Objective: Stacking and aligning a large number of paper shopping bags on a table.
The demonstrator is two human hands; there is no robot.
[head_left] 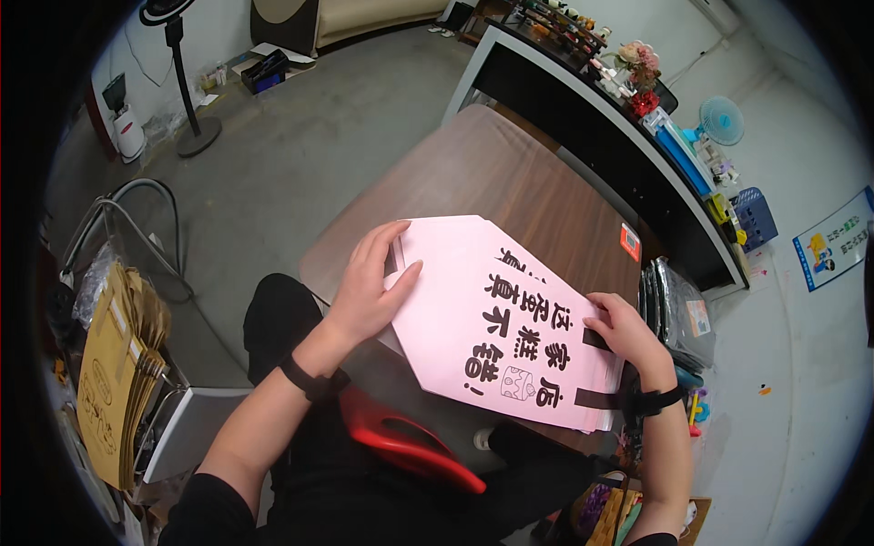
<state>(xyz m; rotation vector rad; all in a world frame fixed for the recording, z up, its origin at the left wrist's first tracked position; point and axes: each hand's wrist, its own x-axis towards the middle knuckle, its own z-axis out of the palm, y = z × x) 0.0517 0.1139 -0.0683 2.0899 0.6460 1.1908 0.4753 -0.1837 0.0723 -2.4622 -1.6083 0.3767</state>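
A stack of flat pink card sheets [446, 309] with angled corners lies tilted across the near part of the table, over its edge. Bold black characters and a small cake drawing are printed on the top sheet. At its left edge my left hand [369, 287] is closed, thumb on the top sheet and fingers along the upper left corner. My right hand [628, 335] grips the opposite edge, its fingers bent over the top beside a dark strip [596, 399]; its thumb is hidden. Several layers show along the lower right edge.
Under the stack stands a brown wooden table [519, 173] with an orange label [630, 242]. A red plastic stool [428, 450] is below. Brown paper bags [114, 382] stand left, dark plastic-wrapped packs [678, 314] right. A black-fronted counter [583, 118] rises behind; a floor fan [196, 132] stands far left.
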